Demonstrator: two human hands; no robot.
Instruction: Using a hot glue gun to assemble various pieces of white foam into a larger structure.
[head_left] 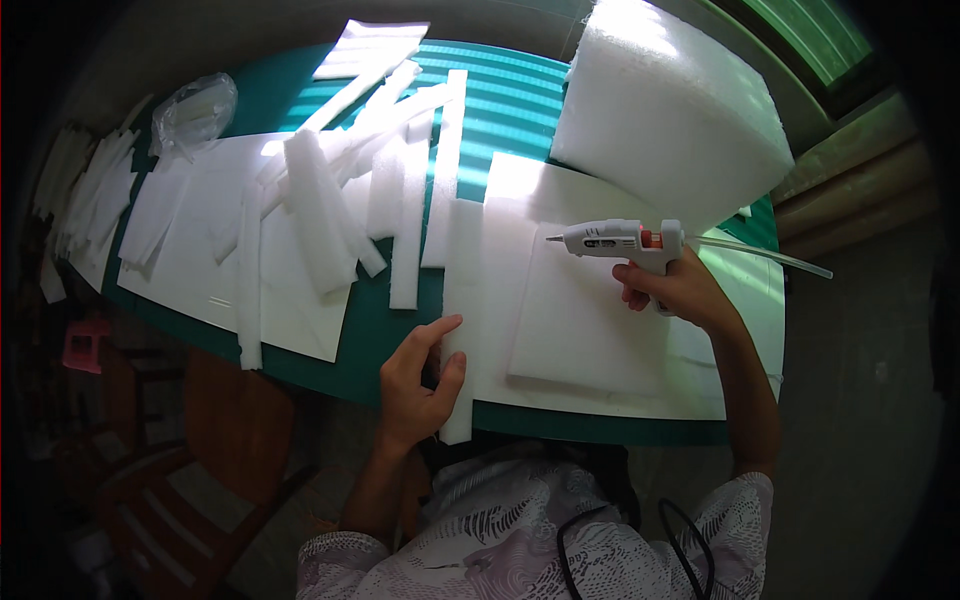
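The glue gun (605, 238) is pale grey, its barrel sideways, its narrow nozzle (555, 239) pointing left; a translucent glue stick (770, 256) (long and thin) pokes out of the back. Left of the glue gun, clear of the nozzle, lies a white foam strip (463, 260), flat, narrow and straight-edged, its near end reaching well below the gun.

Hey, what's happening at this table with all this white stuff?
A person holds a glue gun in the right hand, its nozzle pointing left above a flat white sheet. A clear glue stick pokes out the back. The left hand is at a white foam strip beside that sheet. More loose strips lie farther left, and a big white block stands at the far right of the green table.
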